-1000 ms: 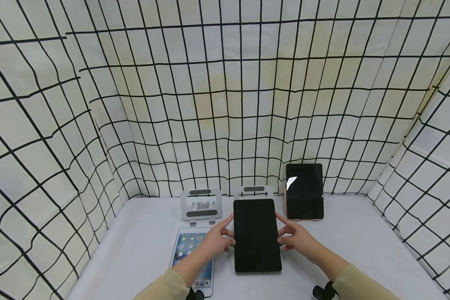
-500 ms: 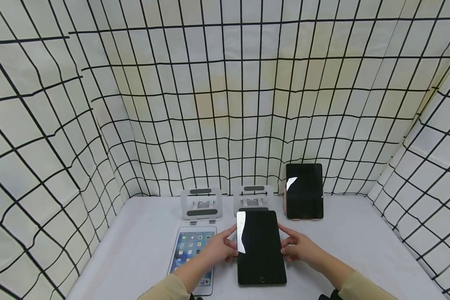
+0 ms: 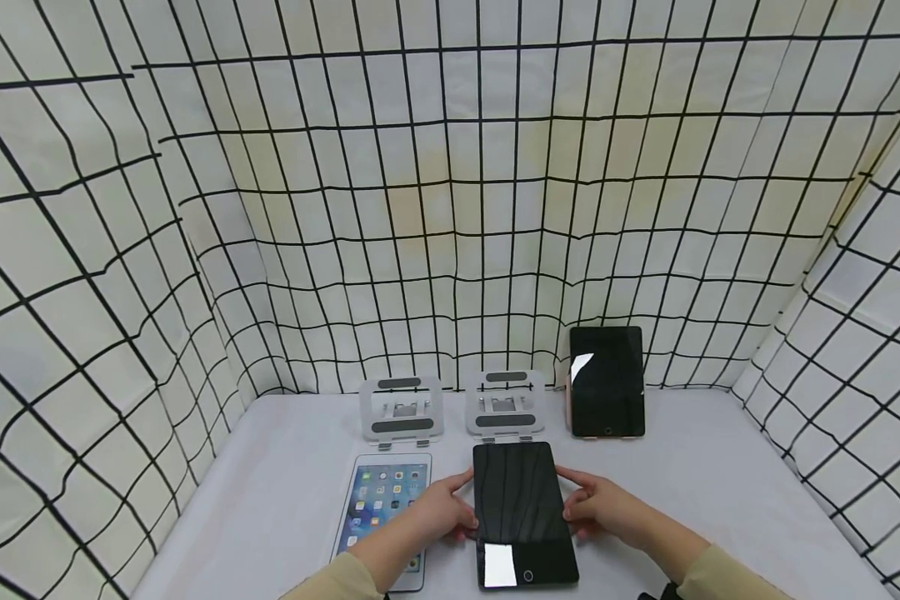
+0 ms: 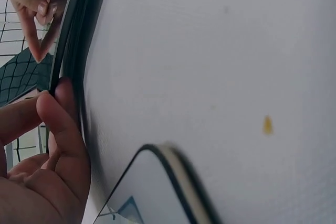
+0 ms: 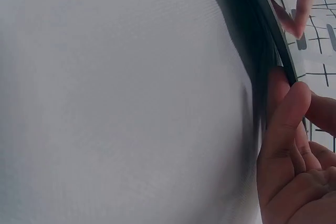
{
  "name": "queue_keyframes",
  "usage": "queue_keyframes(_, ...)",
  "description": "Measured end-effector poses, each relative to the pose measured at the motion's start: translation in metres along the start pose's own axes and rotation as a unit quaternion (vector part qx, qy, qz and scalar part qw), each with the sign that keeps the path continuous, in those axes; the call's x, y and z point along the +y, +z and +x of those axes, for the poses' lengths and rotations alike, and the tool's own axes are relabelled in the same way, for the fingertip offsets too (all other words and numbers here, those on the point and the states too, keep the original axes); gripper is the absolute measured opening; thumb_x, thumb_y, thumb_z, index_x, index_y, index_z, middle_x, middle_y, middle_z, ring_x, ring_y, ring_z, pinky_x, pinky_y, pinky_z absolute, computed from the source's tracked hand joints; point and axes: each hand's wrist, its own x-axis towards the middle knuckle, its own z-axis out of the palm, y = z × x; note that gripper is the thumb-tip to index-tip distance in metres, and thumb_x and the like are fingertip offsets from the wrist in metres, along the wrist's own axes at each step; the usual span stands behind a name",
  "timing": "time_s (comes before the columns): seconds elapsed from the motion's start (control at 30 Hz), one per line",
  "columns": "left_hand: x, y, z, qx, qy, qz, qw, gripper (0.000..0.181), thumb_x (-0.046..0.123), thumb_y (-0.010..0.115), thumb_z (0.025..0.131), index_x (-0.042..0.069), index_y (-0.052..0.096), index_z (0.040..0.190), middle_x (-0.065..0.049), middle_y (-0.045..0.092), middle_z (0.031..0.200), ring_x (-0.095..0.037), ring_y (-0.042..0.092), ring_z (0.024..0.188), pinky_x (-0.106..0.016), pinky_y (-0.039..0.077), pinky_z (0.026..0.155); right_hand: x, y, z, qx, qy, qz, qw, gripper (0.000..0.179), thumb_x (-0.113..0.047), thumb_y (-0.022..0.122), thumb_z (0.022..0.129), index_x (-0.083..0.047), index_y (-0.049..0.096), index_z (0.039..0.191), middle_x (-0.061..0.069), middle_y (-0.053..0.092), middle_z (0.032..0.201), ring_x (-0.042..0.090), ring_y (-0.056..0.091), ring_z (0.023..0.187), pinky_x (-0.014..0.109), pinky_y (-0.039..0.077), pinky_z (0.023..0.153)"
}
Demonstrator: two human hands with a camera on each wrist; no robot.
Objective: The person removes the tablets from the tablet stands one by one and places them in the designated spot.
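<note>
A: Locate the black tablet (image 3: 523,500).
B: Found at lower centre of the head frame, screen up, slightly askew. Cannot confirm whether resting on the table (image 3: 720,500) or just lifted off.

A: Assess handling.
B: Judged fairly light, rigid throughout, slippery on the glass, fragile at screen and corners. Best taken by both long edges, near mid-length, clear of the display.

A: Report on the fingers.
B: Found narrowed to a pinch on both sides: held at the left edge by the left hand (image 3: 444,508), at the right edge by the right hand (image 3: 603,510).

A: Describe the make.
B: Recorded as thin, flat, oblong, rounded at the corners; glossy, with a bright reflection low on the glass beside a round button.

A: Proceed outward.
B: Noted just beyond the top edge: a pale stand (image 3: 506,421) with grey pads, matched farther left by a second stand (image 3: 402,426). Noted at lower left: a white tablet (image 3: 371,504), lit with icons, partly hidden by the left forearm (image 3: 390,542). Noted right of centre, farther back: another dark tablet (image 3: 607,387), propped up, glossy. Backed by a creased pale sheet (image 3: 465,208) with black grid lines.
</note>
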Motion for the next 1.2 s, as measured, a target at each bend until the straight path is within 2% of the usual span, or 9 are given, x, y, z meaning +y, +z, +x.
queue_keyframes(0.3, -0.005, -0.001, 0.007, -0.019, -0.058, -0.029, 0.9977, 0.083, -0.008, 0.072, 0.078, 0.009, 0.039, 0.152, -0.011, 0.067, 0.080, -0.015, 0.069, 0.062, -0.022, 0.053, 0.052, 0.000, 0.002, 0.000, 0.004, 0.035, -0.006, 0.9994, 0.077, 0.000, 0.065, 0.087, 0.000, 0.027, 0.154, 0.009, 0.062, 0.086, 0.017, 0.061, 0.067, 0.026, 0.054, 0.060)
queue_keyframes(0.53, -0.002, -0.002, 0.013, -0.019, -0.087, -0.014, 0.9959, 0.081, -0.008, 0.072, 0.079, 0.009, 0.039, 0.152, -0.015, 0.070, 0.079, -0.017, 0.069, 0.061, -0.024, 0.054, 0.053, -0.003, 0.002, 0.002, 0.016, 0.050, -0.015, 0.9985, 0.077, 0.004, 0.064, 0.084, 0.001, 0.030, 0.153, 0.011, 0.063, 0.087, 0.017, 0.061, 0.065, 0.025, 0.053, 0.058)
queue_keyframes(0.73, 0.002, -0.002, 0.011, -0.033, -0.079, -0.006, 0.9963, 0.082, -0.009, 0.071, 0.079, 0.007, 0.038, 0.152, -0.015, 0.071, 0.076, -0.015, 0.068, 0.056, -0.026, 0.055, 0.051, -0.003, 0.002, 0.004, 0.023, 0.053, -0.018, 0.9982, 0.078, 0.005, 0.064, 0.083, 0.001, 0.031, 0.153, 0.010, 0.062, 0.084, 0.016, 0.060, 0.063, 0.025, 0.052, 0.056)
queue_keyframes(1.0, 0.006, -0.004, 0.009, -0.053, -0.088, 0.074, 0.9919, 0.080, 0.001, 0.076, 0.081, 0.013, 0.041, 0.152, -0.011, 0.071, 0.072, -0.013, 0.064, 0.051, -0.022, 0.047, 0.043, -0.003, 0.004, 0.002, 0.036, 0.054, -0.037, 0.9972, 0.077, 0.005, 0.064, 0.082, 0.000, 0.032, 0.152, 0.010, 0.063, 0.082, 0.017, 0.060, 0.061, 0.025, 0.052, 0.056)
queue_keyframes(1.2, 0.007, -0.003, 0.007, -0.059, -0.072, 0.095, 0.9911, 0.084, 0.002, 0.078, 0.081, 0.012, 0.038, 0.153, -0.007, 0.065, 0.064, -0.012, 0.059, 0.046, -0.022, 0.043, 0.040, -0.006, 0.003, 0.003, 0.037, 0.049, -0.057, 0.9965, 0.077, 0.006, 0.063, 0.082, 0.000, 0.032, 0.152, 0.010, 0.063, 0.081, 0.016, 0.060, 0.061, 0.026, 0.053, 0.056)
